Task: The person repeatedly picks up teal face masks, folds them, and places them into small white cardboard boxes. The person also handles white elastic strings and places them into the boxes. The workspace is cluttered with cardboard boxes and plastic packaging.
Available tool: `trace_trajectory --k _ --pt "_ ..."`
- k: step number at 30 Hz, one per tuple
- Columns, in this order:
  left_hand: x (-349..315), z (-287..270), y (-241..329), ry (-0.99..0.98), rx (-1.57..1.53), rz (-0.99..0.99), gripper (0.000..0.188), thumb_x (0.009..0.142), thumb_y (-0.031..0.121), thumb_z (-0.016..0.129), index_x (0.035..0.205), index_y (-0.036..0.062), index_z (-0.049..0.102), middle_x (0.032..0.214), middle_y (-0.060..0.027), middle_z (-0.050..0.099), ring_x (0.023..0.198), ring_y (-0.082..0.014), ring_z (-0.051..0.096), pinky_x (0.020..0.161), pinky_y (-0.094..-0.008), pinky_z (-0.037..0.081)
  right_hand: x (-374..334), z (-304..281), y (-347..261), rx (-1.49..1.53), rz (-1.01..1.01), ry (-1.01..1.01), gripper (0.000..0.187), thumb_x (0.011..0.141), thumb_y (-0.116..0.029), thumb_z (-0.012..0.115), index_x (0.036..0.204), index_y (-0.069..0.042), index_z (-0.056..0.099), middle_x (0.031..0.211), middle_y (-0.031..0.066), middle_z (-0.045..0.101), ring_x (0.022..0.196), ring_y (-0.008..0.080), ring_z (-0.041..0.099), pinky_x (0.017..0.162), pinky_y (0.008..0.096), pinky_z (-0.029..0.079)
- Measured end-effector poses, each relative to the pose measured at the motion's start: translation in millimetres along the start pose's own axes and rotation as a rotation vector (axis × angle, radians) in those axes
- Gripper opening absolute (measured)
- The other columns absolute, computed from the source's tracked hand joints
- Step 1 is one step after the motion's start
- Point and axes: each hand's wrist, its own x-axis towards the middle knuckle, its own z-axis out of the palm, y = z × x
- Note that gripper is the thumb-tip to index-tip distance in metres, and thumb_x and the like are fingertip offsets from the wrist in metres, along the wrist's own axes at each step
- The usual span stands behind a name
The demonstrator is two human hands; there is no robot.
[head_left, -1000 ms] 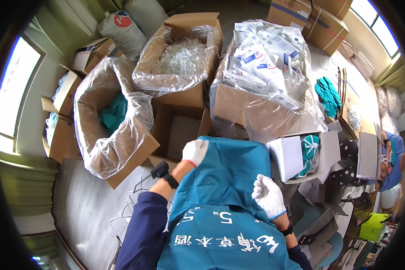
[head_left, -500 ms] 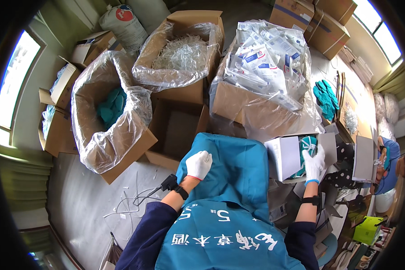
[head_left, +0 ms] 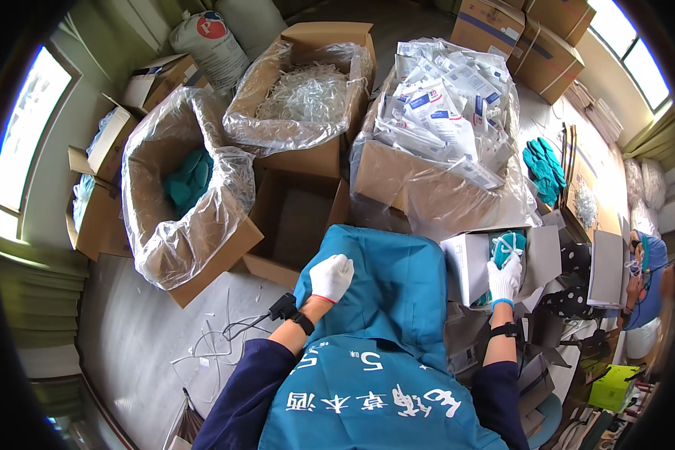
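My right hand (head_left: pixel 505 278), in a white knitted glove with a blue cuff, reaches into a small white cardboard box (head_left: pixel 466 262) beside my lap. Its fingers are closed around a teal face mask (head_left: pixel 508 241) with white straps; part of it is hidden by the hand. Below the hand, a little more teal material shows in the box. My left hand (head_left: pixel 331 277), gloved in white with a red cuff, is curled into a fist over the teal apron (head_left: pixel 390 270) on my lap. Nothing sticks out of that fist.
Ahead stands a lined carton (head_left: pixel 382 169) heaped with white packets. Another carton (head_left: pixel 300 139) holds clear strips, and a lined carton (head_left: pixel 229 244) at left holds teal pieces. An open brown box (head_left: pixel 281 251) sits between. Teal items (head_left: pixel 544 171) lie at right, near another person's arm (head_left: pixel 633 289).
My right hand has moved left and slightly nearer inside the white box, its fingers closing on the teal mask, which has shifted and turned. My left fist stays put.
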Motion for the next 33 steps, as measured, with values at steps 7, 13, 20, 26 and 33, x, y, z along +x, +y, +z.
trace_trajectory --k 7,13,20,26,33 --pt "0.1 2.9 -0.7 0.009 0.000 0.002 0.030 0.084 0.016 0.071 0.064 0.0091 0.050 0.063 -0.0108 0.055 0.057 -0.0333 0.057 0.052 -0.0412 0.045 36.0 20.9 26.8 -0.154 -0.025 0.138 0.036 0.089 -0.030 0.064 0.118 -0.008 0.061 0.111 0.0231 0.068 0.102 0.0430 0.065 0.088 0.0513 0.051" --pt "-0.4 1.4 0.2 0.020 -0.006 -0.003 0.030 0.084 0.015 0.071 0.064 0.0090 0.049 0.062 -0.0105 0.054 0.057 -0.0331 0.057 0.053 -0.0408 0.045 50.6 13.2 33.3 0.037 -0.092 0.179 0.028 0.092 -0.029 0.054 0.094 -0.005 0.069 0.093 0.0225 0.070 0.087 0.0411 0.067 0.078 0.0493 0.052" --pt "1.1 1.4 3.7 0.004 -0.010 -0.002 0.037 0.084 0.013 0.073 0.062 0.0057 0.044 0.060 -0.0136 0.047 0.053 -0.0331 0.048 0.050 -0.0384 0.040 51.3 -2.6 38.4 0.417 0.002 0.223 0.041 0.090 -0.039 0.067 0.105 -0.002 0.071 0.090 0.0134 0.073 0.077 0.0235 0.070 0.075 0.0385 0.053" --pt "2.5 -0.1 6.2 -0.042 0.030 -0.010 0.037 0.086 0.016 0.071 0.063 0.0073 0.044 0.061 -0.0113 0.048 0.054 -0.0328 0.051 0.051 -0.0400 0.040 28.0 -15.9 6.9 0.119 0.186 -0.012 0.095 0.068 -0.047 0.082 0.145 -0.006 0.044 0.138 0.0212 0.056 0.126 0.0361 0.056 0.107 0.0424 0.044" --pt "1.3 -0.2 5.5 -0.029 0.027 -0.023 0.037 0.086 0.016 0.071 0.063 0.0074 0.043 0.061 -0.0117 0.048 0.053 -0.0328 0.050 0.050 -0.0395 0.040 54.8 0.0 52.3 0.091 0.175 0.040 0.045 0.091 -0.039 0.056 0.120 -0.005 0.064 0.111 0.0233 0.069 0.104 0.0416 0.066 0.090 0.0500 0.051"
